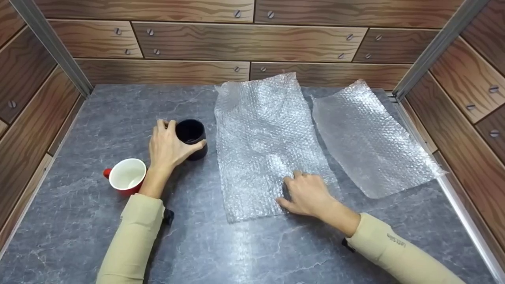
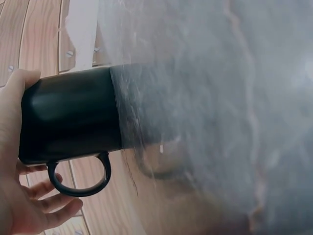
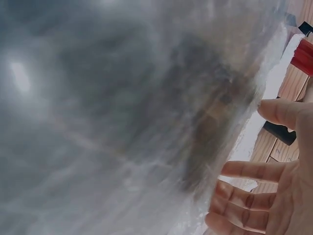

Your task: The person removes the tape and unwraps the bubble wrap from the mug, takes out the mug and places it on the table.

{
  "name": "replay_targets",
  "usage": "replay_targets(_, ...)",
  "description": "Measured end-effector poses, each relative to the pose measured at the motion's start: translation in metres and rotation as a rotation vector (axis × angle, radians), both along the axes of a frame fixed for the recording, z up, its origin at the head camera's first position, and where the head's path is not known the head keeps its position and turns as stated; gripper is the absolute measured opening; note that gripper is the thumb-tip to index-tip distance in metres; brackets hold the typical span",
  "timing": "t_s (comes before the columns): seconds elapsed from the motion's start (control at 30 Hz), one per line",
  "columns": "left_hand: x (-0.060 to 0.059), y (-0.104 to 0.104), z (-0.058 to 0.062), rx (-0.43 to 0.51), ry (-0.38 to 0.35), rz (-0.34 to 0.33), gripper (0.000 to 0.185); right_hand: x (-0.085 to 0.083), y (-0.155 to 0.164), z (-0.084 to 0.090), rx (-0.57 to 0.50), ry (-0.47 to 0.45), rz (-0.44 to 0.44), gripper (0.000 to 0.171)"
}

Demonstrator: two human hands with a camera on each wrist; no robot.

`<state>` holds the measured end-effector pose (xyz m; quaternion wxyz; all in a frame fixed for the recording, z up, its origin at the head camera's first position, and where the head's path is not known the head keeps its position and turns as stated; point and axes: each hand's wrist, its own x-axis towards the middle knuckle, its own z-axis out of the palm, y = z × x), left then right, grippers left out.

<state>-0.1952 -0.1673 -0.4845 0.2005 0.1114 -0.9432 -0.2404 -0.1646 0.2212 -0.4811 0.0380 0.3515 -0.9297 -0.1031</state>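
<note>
Hands on a grey marbled tabletop (image 1: 98, 221), inside a booth of wood-grain panels.

Left hand (image 1: 167, 148) — curled round a black mug (image 1: 192, 136), fingers over the far side and rim, thumb on the near side. The mug stands upright on the table, left of centre, mouth open to the head camera. The left wrist view shows the same grip: thumb on one side of the dark body (image 2: 71, 115), fingers (image 2: 39, 205) near the loop handle, which points away from the palm.

Right hand (image 1: 307, 195) — flat, fingers loosely spread, resting palm-down on the near right part of a bubble-wrap sheet (image 1: 264, 138). It pinches nothing. The right wrist view shows straight, parted fingers (image 3: 249, 171) at the edge of the blurred plastic.

The sheet under the right hand lies lengthwise at the table's centre, reaching from near the back wall toward the person, just right of the black mug and apart from it. A second bubble-wrap sheet (image 1: 371, 138) lies further right, angled, close to the right wall, with a strip of bare table between the two.

A red mug (image 1: 127, 176) with a white inside sits upright near the left forearm, nearer the person than the black mug. Both arms wear tan sleeves (image 1: 134, 236).
</note>
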Motion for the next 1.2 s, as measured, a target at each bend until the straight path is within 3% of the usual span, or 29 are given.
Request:
replay_targets(0.17,-0.001,0.001,0.003,0.018,-0.033,0.010,0.100,0.000,-0.006,0.001,-0.002,0.001,0.012,0.062)
replay_targets(0.43,-0.004,0.002,0.006,-0.008,-0.047,0.002,0.101,-0.004,-0.014,0.001,0.012,0.079,0.031,0.063)
replay_targets(0.8,-0.004,0.002,0.009,-0.051,-0.067,-0.012,0.107,-0.008,-0.019,0.004,0.006,-0.015,-0.004,0.063)
replay_targets(0.97,0.000,0.004,0.014,-0.095,-0.058,-0.033,0.110,-0.010,-0.015,0.005,-0.045,-0.009,-0.007,0.064)
replay_targets(1.2,0.010,0.009,0.020,-0.100,-0.018,-0.085,0.111,-0.014,-0.004,0.012,-0.149,0.074,0.036,0.067)
